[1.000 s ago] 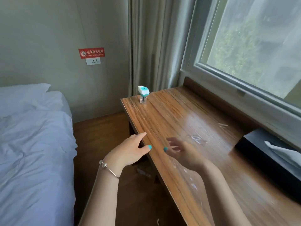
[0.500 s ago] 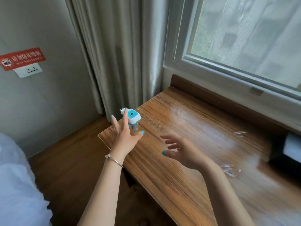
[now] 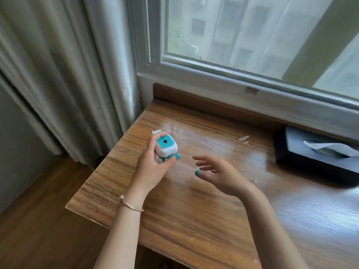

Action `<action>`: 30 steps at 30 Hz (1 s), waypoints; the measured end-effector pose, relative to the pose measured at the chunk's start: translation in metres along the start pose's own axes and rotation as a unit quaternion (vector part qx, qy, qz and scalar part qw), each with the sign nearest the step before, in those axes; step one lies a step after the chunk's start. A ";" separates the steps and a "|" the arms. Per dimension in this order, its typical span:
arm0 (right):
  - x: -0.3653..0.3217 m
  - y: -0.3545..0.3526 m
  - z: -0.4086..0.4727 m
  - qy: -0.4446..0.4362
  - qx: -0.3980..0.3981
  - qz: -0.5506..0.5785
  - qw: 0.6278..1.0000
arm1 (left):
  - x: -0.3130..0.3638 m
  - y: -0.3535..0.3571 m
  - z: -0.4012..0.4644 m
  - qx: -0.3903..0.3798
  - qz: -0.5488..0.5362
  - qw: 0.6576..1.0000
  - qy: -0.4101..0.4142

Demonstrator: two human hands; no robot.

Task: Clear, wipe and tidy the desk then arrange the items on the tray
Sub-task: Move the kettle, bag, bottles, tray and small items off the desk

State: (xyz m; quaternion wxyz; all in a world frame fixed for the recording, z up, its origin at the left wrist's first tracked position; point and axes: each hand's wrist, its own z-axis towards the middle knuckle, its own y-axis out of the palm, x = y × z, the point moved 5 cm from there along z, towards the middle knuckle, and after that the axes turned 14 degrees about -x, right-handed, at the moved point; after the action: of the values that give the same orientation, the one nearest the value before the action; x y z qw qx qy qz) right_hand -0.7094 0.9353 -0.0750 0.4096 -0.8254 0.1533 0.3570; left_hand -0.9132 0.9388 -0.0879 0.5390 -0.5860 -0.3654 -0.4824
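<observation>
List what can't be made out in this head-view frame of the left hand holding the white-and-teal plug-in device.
- White-and-teal plug-in device: its lower part is hidden by the left hand that grips it.
- Black tissue box: its right end is cut off by the frame edge.
- Small clear scraps on the wooden desk: too small and glary to identify.
- Tray: not in view.
- Right hand: motion-blurred, empty.

A small white plug-in device [image 3: 165, 147] with a teal top and metal prongs sits gripped in the left hand [image 3: 153, 164] above the wooden bench [image 3: 194, 210].
</observation>
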 end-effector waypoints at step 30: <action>0.296 -0.229 -0.169 0.134 0.301 -0.239 0.913 | 0.105 0.338 0.091 -0.155 -0.037 0.987 0.020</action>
State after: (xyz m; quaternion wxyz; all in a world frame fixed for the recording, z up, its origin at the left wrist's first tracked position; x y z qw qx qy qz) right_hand -0.2997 0.9555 -0.0880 0.6873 -0.7151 0.1052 0.0716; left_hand -0.5493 0.9672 -0.0776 0.4303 -0.6393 -0.2965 -0.5641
